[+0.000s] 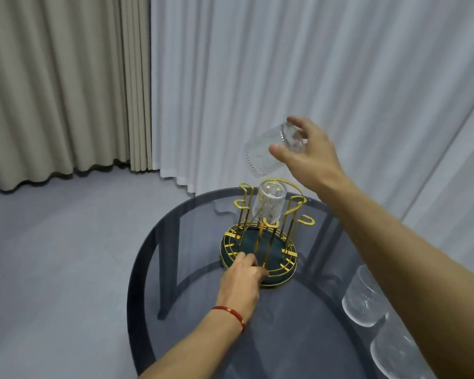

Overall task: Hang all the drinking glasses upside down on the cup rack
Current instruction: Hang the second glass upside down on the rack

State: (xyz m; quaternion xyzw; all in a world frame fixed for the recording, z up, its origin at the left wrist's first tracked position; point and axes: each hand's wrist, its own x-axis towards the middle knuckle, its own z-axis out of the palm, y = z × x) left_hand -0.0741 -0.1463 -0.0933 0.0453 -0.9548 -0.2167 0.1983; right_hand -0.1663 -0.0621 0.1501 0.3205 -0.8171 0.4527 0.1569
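Note:
A gold wire cup rack (290, 254) with a dark green round base stands on the far part of the table. One clear glass (268, 205) hangs upside down on a prong at its back. My right hand (309, 155) holds a second clear ribbed glass (266, 154) by its base, tilted mouth-down, in the air above and right of the rack. My left hand (242, 280) rests on the rack's front rim, fingers curled on the gold wire. Two more glasses (363, 299) (394, 355) stand on the table at the right, partly behind my right forearm.
The dark glass table (192, 294) is round, with its edge close to the rack on the left and back. White and beige curtains hang behind it. Grey floor lies to the left.

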